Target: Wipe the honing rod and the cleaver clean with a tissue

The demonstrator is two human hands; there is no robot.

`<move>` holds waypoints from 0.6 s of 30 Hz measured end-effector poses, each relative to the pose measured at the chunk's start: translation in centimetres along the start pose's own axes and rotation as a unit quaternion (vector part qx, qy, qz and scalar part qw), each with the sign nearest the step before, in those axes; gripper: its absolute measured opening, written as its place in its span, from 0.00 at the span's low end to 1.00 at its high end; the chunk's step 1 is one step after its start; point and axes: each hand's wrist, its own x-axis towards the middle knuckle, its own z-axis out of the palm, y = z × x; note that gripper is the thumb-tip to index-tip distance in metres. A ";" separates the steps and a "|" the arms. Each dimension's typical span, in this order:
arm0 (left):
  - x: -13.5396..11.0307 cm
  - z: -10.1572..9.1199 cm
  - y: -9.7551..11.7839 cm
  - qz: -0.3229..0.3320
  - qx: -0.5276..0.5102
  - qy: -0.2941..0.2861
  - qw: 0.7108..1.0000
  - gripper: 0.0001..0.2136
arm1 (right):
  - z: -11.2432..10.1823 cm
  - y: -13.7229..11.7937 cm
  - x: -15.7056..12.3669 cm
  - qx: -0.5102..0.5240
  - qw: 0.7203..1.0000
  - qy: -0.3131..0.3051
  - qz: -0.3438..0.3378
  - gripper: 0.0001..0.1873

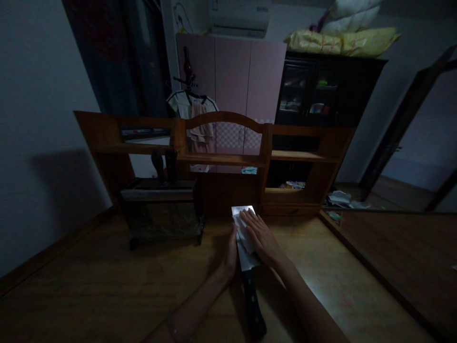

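A kitchen knife with a broad blade (248, 259) and a black riveted handle (253, 305) points away from me, its handle toward me. My left hand (230, 252) supports the blade from its left side, thumb along the edge and the other fingers hidden behind it. On the upper face of the blade lies a white tissue (244, 233). My right hand (262, 238) presses this tissue against the metal with flat, outstretched fingers. Neither hand touches the handle.
A dark knife holder (162, 219) with black handles (170, 164) sticking up stands left on the wooden tabletop (171, 286). Behind the hands rises a wooden shelf unit (264, 166). Farther back are a pink wardrobe (232, 81) and a black cabinet (332, 90). The room is dim.
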 end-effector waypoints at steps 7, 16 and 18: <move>0.4 -1.1 -0.4 0.049 0.093 0.046 0.993 0.22 | 0.2 0.3 0.0 -0.018 1.000 -0.006 -0.011 0.25; 0.2 -1.0 0.0 0.092 0.116 0.073 0.986 0.17 | 0.2 0.4 0.0 -0.030 0.999 -0.013 -0.009 0.25; 0.3 -1.1 -0.1 0.064 0.084 0.061 0.993 0.17 | 0.2 0.3 0.1 -0.027 1.000 -0.010 -0.011 0.25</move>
